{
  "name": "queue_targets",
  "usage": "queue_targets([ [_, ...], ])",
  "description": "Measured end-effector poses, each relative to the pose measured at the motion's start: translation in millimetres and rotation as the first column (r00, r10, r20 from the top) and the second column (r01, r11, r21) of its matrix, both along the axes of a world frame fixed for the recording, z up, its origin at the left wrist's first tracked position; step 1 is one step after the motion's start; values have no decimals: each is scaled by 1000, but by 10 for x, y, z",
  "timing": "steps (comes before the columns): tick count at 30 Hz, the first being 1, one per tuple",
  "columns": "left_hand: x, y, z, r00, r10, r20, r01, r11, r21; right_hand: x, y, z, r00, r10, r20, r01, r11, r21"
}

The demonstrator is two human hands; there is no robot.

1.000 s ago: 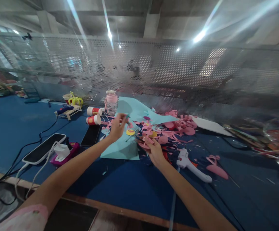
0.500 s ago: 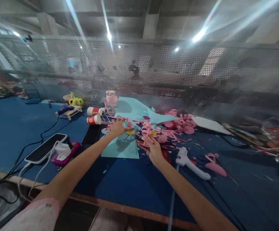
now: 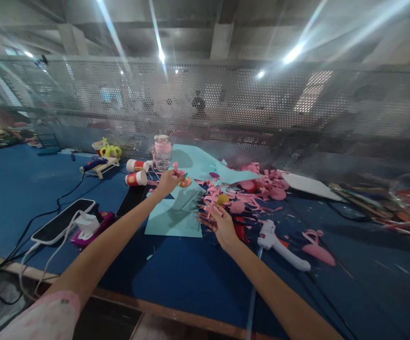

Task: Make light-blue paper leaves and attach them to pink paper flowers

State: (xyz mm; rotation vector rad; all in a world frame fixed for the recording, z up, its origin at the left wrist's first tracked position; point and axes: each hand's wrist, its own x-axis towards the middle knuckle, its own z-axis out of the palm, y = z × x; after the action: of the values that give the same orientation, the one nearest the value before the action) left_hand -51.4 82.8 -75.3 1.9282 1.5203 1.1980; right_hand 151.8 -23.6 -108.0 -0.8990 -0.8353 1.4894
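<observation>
My left hand (image 3: 168, 183) is closed on a small bunch of pink paper scraps (image 3: 178, 170), raised above a light-blue sheet (image 3: 172, 222). A small orange-yellow piece (image 3: 185, 182) shows right by its fingertips; whether it is gripped too, I cannot tell. My right hand (image 3: 222, 226) is low at the near edge of a heap of pink cut paper (image 3: 250, 196). Pink strips (image 3: 210, 210) lie between its thumb and its outstretched fingers. Beside that hand are a yellow disc (image 3: 222, 199) and something red (image 3: 240, 230), partly covered.
A white glue gun (image 3: 279, 245) with its cord lies right of my right arm, near a pink cut-out (image 3: 320, 250). On the left are paper cups (image 3: 136, 178), a bottle (image 3: 162, 153), a phone (image 3: 130, 200), a power bank (image 3: 63, 222) and cables. A perforated screen (image 3: 205, 104) stands behind.
My left hand has moved slightly left and up, lifting pink scraps off the sheet. The orange-yellow piece has shifted with it. My right hand has moved a little left and down.
</observation>
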Motion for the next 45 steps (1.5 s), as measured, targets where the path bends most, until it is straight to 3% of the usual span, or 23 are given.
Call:
queue_targets([
  [5, -66, -50, 2, 977, -183, 112, 199, 969, -147, -3, 24, 39, 1000, -8, -7, 8, 1000, 4],
  [10, -44, -89, -52, 880, -373, 294, 443, 867, -228, -28, 85, 136, 999, -33, 9, 33, 999, 29],
  [18, -56, -78, 7, 881, -453, 137, 472, 861, -190, -85, 377, 290, 994, -10, 110, 6, 999, 38],
  [22, -114, -68, 36, 919, -392, 34, 392, 906, -156, -188, 583, 390, 987, 21, 157, -31, 998, 61],
  [26, -168, -46, 34, 922, -385, 36, 386, 907, -170, -288, 763, 463, 964, 160, 210, -175, 983, 52],
  [31, -212, -24, 23, 955, -289, 60, 295, 934, -201, -294, 900, 360, 941, 207, 269, -213, 977, -9],
  [36, -207, -60, 114, 897, -319, 306, 399, 882, -251, -191, 897, 281, 931, 264, 252, -257, 965, -61],
  [38, -201, -91, 165, 856, -224, 466, 398, 861, -318, -144, 889, 300, 944, 285, 164, -272, 958, -96],
  [40, -196, -117, 199, 803, -56, 593, 361, 837, -411, -112, 892, 328, 959, 281, 35, -274, 951, -141],
  [42, -190, -128, 208, 755, 74, 652, 337, 809, -482, -98, 901, 349, 963, 263, -55, -268, 947, -176],
  [45, -180, -126, 195, 727, 138, 672, 331, 788, -519, -99, 909, 360, 967, 246, -72, -255, 951, -173],
])
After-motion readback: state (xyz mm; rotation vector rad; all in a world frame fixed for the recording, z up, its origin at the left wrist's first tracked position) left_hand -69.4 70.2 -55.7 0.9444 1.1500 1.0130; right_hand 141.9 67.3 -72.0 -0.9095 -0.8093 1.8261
